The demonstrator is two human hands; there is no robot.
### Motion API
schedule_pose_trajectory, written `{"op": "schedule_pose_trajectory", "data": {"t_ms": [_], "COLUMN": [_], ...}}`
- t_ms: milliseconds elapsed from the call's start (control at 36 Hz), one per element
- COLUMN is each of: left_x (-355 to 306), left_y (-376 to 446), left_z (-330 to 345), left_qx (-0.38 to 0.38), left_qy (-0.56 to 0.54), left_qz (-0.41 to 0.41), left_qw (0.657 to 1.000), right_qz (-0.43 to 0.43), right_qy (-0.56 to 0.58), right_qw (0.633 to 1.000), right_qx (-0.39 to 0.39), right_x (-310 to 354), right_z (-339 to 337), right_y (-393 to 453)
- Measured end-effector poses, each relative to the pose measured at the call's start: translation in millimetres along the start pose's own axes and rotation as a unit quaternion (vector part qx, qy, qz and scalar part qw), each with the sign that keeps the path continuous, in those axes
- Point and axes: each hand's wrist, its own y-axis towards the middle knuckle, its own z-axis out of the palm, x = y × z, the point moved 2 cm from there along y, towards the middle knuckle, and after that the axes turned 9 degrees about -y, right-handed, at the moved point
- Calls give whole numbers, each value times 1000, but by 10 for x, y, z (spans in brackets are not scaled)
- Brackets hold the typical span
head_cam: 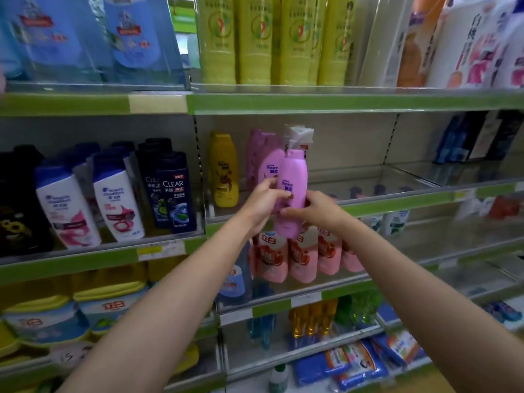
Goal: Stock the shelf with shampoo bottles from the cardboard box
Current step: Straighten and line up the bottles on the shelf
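A pink shampoo bottle (292, 180) is held upright in front of the middle shelf (397, 204), its base below the shelf's green front edge. My left hand (262, 204) grips its left side and my right hand (314, 208) grips its lower right side. Behind it on the shelf stand more pink bottles (265, 163) of the same kind and a yellow bottle (224, 170). A white wrapped item (300, 136) shows behind the held bottle's cap. The cardboard box is not in view.
To the right of the pink bottles the shelf floor is bare up to dark blue bottles (459, 140). White and dark shampoo bottles (119, 194) fill the left bay. Pink refill pouches (300, 253) hang below. Yellow-green bottles (272, 38) stand above.
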Motion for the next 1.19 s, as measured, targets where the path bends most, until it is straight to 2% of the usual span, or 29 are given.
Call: {"op": "schedule_pose_trajectory", "data": {"t_ms": [111, 250, 389, 556, 694, 1194], "left_x": [-131, -126, -55, 25, 96, 157], "left_y": [29, 148, 200, 324, 430, 564], "left_z": [-145, -352, -432, -419, -350, -375], "left_qx": [-79, -145, -169, -182, -162, -198], "left_qy": [15, 151, 244, 391, 430, 423], "left_qz": [32, 53, 57, 67, 61, 71], "left_qw": [996, 976, 953, 900, 886, 881], "right_qz": [14, -18, -26, -29, -32, 24], "right_qy": [75, 115, 100, 83, 91, 86], "right_qw": [997, 992, 994, 995, 995, 996], "right_qx": [-20, -52, -46, -42, -32, -16], "right_x": [-50, 1, 22, -21, -60, -275], "right_z": [-143, -275, -273, -235, -264, -149], "right_y": [101, 216, 318, 411, 489, 765]}}
